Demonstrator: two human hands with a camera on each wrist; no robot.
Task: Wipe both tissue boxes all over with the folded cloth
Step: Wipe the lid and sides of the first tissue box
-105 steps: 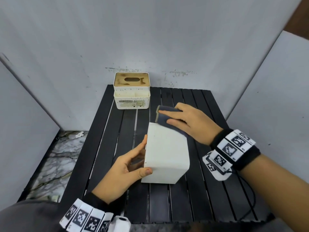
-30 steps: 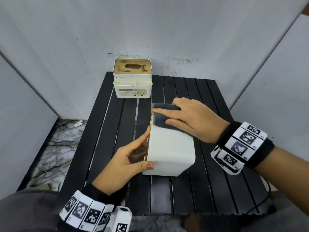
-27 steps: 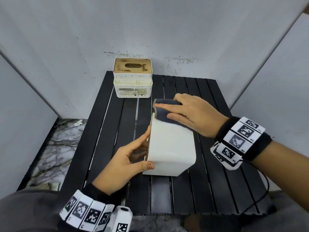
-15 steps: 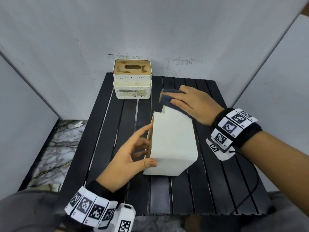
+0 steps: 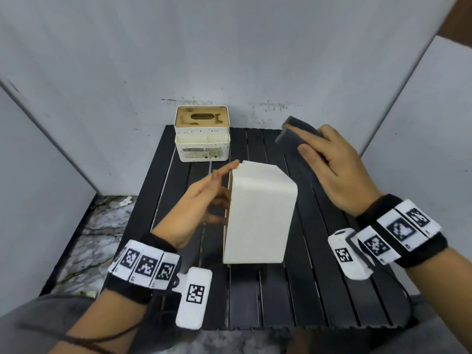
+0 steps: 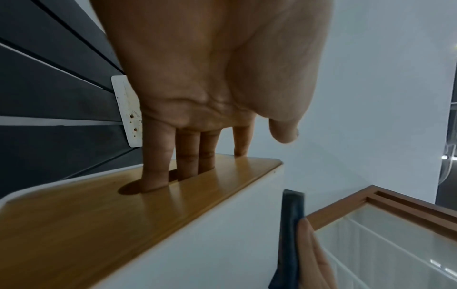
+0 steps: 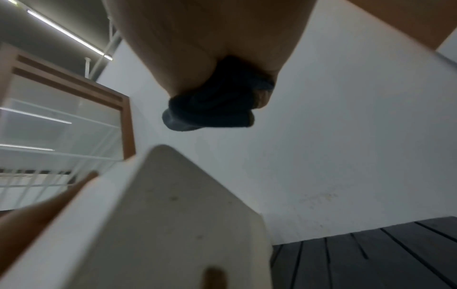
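While lifted clear above the table's far right, right hand curled round the folded cloth, thumb on top, fingers beneath; dark, soft wad, touching nothing else. Left hand mostly straight-fingered: three fingers dipped into the slot of the wooden lid, forefinger lying along the lid's upper edge, thumb hanging free. No real clasp there, more a prop than a grip.

Near tissue box standing on its side mid-table, tipped slightly, lid facing left, plain white face turned up. Second tissue box upright at the back edge of the black slatted table, well apart from both hands, speckled with grime and untouched.

Likely light and hollow, stiff-walled, smooth enough to skate on the slats under a push. Best held by the slot or by pinching lid edge against the opposite wall, leaving the broad faces bare for the cloth. Probably prone to tipping when pressed high up. Cloth limp, apt to unfold if gripped loosely.
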